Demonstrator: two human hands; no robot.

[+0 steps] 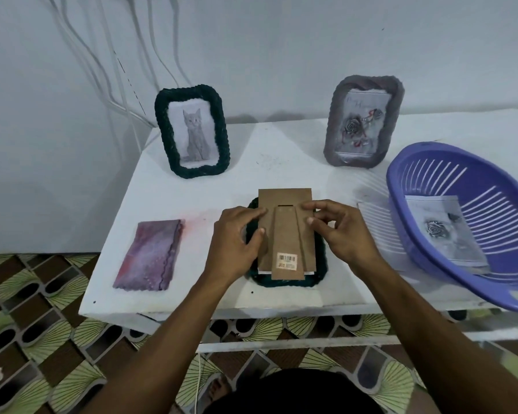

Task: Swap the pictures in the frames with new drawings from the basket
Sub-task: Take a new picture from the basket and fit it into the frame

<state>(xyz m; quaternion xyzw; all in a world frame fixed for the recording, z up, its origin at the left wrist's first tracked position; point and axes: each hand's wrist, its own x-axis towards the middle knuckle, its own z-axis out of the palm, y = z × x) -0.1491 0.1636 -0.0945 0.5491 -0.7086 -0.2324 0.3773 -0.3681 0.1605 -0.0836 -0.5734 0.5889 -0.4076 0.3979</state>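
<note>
A dark green yarn-wrapped frame [320, 274] lies face down at the table's front middle, its brown cardboard backing [284, 201] with a barcode sticker sticking out past the frame's far edge. My left hand [235, 243] grips the backing's left edge, thumb on the board. My right hand [340, 231] pinches its right edge. A second green frame [192, 131] with a cat drawing stands at the back left. At the back right stands a grey frame [365, 121] with a rose picture. The purple basket [431, 180] on the right holds a rose drawing [444, 234].
A purple-pink folded cloth [151, 253] lies on the white table [192, 201] to the left of my hands. White cables [108, 70] hang on the wall behind. A patterned tiled floor [42, 339] shows below the table's front edge.
</note>
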